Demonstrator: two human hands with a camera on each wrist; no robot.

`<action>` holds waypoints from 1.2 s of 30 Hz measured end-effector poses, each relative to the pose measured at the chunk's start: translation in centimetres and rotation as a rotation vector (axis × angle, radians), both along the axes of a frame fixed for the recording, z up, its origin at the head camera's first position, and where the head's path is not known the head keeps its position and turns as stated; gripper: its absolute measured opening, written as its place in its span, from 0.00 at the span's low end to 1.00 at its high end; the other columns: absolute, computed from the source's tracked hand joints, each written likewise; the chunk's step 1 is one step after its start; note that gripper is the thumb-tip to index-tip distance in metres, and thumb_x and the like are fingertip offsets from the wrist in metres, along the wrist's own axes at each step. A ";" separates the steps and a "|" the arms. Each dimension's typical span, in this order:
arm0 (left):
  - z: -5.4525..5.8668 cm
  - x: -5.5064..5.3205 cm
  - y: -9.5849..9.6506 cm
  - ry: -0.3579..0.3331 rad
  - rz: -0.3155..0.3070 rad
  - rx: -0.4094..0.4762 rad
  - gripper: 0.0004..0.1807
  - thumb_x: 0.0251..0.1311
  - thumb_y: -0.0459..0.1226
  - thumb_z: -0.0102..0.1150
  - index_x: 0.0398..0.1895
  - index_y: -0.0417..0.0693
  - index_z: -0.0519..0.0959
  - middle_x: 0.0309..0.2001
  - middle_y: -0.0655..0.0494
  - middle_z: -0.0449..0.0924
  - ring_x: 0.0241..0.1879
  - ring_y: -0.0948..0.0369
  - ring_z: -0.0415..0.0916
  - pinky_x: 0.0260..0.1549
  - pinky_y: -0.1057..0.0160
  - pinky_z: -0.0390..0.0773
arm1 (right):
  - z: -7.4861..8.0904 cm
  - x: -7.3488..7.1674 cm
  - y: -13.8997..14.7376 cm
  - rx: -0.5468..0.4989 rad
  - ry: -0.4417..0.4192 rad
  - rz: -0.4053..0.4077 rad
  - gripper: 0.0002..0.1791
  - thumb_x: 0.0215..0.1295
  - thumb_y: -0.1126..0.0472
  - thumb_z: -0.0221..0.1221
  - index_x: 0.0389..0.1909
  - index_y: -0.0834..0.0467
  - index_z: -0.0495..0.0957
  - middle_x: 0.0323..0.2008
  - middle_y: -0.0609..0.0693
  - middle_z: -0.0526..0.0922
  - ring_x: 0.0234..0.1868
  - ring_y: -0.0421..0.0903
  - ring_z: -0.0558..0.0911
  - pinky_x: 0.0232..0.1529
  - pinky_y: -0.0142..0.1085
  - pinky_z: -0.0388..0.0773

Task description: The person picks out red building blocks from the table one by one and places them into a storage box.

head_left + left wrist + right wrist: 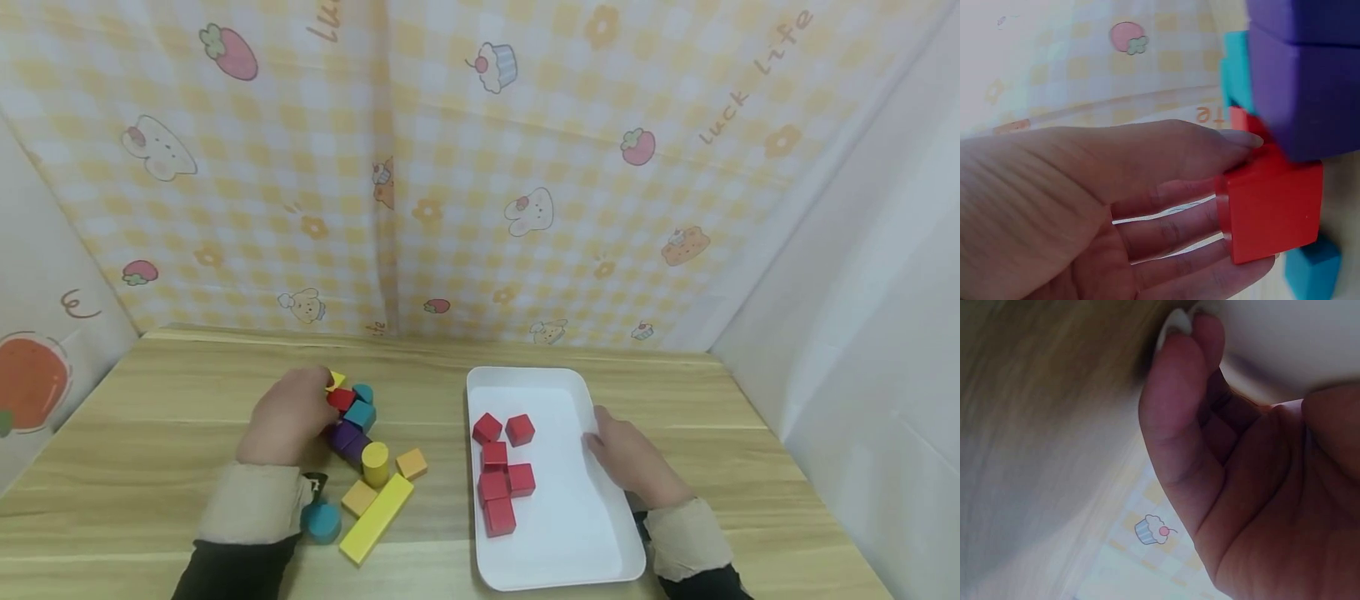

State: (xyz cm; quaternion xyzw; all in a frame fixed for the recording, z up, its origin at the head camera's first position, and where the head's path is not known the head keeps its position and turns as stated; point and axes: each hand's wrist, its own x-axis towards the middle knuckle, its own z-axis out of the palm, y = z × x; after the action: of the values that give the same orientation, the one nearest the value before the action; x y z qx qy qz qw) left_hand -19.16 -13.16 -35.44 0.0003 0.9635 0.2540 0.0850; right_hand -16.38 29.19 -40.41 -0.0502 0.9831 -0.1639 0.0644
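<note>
At the block pile my left hand (pixel 288 417) pinches a red block (pixel 1274 209), thumb on one side and fingers behind it. Purple blocks (pixel 1310 87) sit close by the thumb in the left wrist view, with teal blocks (pixel 360 415) next to them. My right hand (pixel 633 458) grips the right edge of a white tray (pixel 562 550), its thumb over the rim and its fingers curled at the side. Inside the tray, several red cubes (pixel 500 517) lie along the left half.
Nearer me stand a yellow cylinder (pixel 376 464), a long yellow block (pixel 377 519), two small orange-yellow blocks (pixel 412 463) and a teal round block (pixel 324 523) by the left wrist. Behind the wooden table (pixel 427 567) hangs a checked cloth (pixel 465 250).
</note>
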 end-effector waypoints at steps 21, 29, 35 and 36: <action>5.9 3.5 2.1 0.150 -0.126 0.008 0.05 0.62 0.29 0.58 0.34 0.38 0.84 0.23 0.52 0.69 0.22 0.59 0.64 0.21 0.63 0.64 | -0.2 -0.3 0.0 -0.006 -0.003 0.000 0.29 0.76 0.62 0.52 0.69 0.76 0.59 0.58 0.74 0.78 0.56 0.61 0.84 0.52 0.53 0.82; 6.9 5.0 5.1 0.254 -0.258 0.003 0.06 0.62 0.30 0.60 0.29 0.44 0.83 0.23 0.57 0.74 0.23 0.61 0.66 0.25 0.64 0.69 | -0.3 -0.4 0.0 0.002 -0.003 -0.001 0.29 0.76 0.62 0.52 0.69 0.76 0.60 0.56 0.73 0.79 0.54 0.60 0.84 0.51 0.51 0.82; 6.7 5.8 8.6 0.217 -0.292 0.008 0.11 0.63 0.30 0.60 0.22 0.49 0.79 0.21 0.58 0.69 0.23 0.61 0.67 0.24 0.66 0.68 | -0.3 -0.3 0.1 0.000 -0.002 -0.004 0.29 0.76 0.62 0.51 0.69 0.76 0.59 0.57 0.74 0.78 0.55 0.62 0.84 0.52 0.52 0.82; 6.5 5.9 9.2 0.214 -0.299 0.007 0.10 0.63 0.30 0.61 0.24 0.49 0.80 0.22 0.58 0.71 0.23 0.61 0.68 0.25 0.66 0.70 | -0.3 -0.3 0.1 -0.001 -0.002 -0.004 0.29 0.76 0.62 0.51 0.69 0.76 0.59 0.57 0.74 0.78 0.56 0.62 0.84 0.52 0.52 0.82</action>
State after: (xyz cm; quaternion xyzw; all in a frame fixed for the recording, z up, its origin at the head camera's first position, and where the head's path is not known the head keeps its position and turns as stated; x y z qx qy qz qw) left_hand -13.24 -4.01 -28.90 0.1709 0.9554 0.2403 0.0187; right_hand -16.72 29.26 -40.75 -0.0479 0.9831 -0.1644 0.0653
